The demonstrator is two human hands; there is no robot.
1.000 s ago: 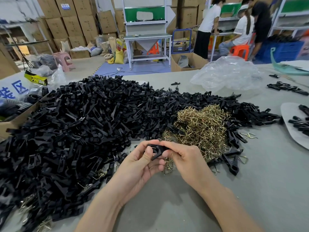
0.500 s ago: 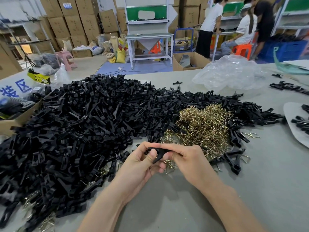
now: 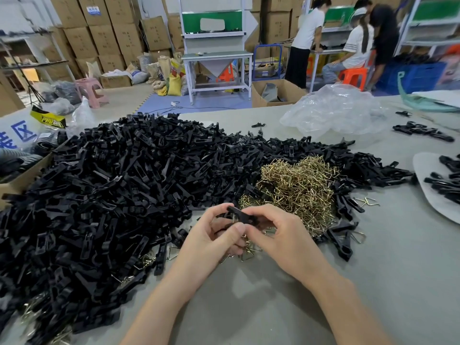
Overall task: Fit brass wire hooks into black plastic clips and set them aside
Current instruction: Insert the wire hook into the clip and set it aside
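At my twelve o'clock a white workbench [image 3: 216, 56] stands on blue floor mat [image 3: 199, 102], with stacked cartons [image 3: 104, 33] along the wall from ten to twelve. At two o'clock, people [image 3: 348, 41] gather by shelving, near an orange stool [image 3: 352, 74]; a pink stool [image 3: 92, 89] sits at ten.

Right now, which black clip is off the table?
The black clip pinched between the left hand and right hand; every other clip lies on the table or heaps.
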